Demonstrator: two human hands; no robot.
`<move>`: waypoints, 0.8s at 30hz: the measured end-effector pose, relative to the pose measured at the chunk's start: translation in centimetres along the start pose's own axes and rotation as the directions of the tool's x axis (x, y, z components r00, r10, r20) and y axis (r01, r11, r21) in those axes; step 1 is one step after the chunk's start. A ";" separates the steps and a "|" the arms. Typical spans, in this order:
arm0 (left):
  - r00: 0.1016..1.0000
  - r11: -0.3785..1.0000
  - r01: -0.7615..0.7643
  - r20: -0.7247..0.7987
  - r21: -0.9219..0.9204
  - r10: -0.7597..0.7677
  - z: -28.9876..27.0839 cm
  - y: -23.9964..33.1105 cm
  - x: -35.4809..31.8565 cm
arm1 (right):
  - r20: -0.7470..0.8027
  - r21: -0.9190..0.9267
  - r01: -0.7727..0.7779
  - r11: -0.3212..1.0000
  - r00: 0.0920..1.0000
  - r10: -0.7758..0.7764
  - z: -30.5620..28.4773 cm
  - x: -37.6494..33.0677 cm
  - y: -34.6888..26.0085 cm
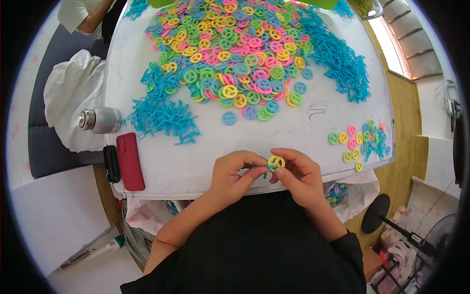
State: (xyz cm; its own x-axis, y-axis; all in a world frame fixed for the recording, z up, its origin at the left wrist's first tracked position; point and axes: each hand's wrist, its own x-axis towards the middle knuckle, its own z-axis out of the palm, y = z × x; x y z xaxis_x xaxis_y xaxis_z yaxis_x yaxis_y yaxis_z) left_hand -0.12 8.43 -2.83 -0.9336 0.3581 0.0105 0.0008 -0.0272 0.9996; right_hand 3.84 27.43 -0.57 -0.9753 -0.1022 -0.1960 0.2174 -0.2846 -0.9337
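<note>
Close to the table's near edge, my left hand (234, 176) pinches a small teal plastic stick piece (266, 168) between thumb and forefinger. My right hand (302, 177) grips a yellow toy wheel (277, 159) with spoke-like openings. The stick piece meets the wheel where my fingertips come together; whether it passes through the wheel's middle I cannot tell. Beyond my hands spreads a large pile of pink, yellow, green and blue wheels (240, 59). Teal stick pieces lie heaped at the pile's left (161, 117) and right (340, 61).
On the white table (196, 159), a red phone (130, 161), a black case (111, 163) and a metal bottle (101, 120) line the left edge. Loose wheels and teal pieces (375, 149) lie at the right. Bags (360, 191) hang below the near edge. Someone's arm (97, 17) shows far left.
</note>
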 end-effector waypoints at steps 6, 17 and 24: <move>0.997 0.997 -0.014 0.073 -0.077 0.020 -0.1 -0.2 -0.5 | 0.087 0.018 -0.038 0.999 0.996 0.036 -0.6 0.2 0.3; 0.964 0.936 -0.266 0.053 0.230 0.261 0.0 -0.6 -0.3 | 0.024 -0.026 -0.280 0.960 0.960 0.280 -0.6 0.4 -1.0; 0.990 0.989 0.110 -0.079 -0.097 -0.118 0.0 0.0 -0.6 | 0.078 -0.616 0.366 0.697 0.909 -0.409 0.3 0.4 0.7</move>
State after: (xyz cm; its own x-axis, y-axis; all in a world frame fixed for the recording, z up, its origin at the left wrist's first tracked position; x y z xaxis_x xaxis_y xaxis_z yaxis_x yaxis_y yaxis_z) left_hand 0.47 8.24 -2.79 -0.9525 0.2841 -0.1096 -0.1368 -0.0777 0.9875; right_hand 3.61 26.91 -1.26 -0.9725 -0.0508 0.2271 -0.2303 0.3514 -0.9075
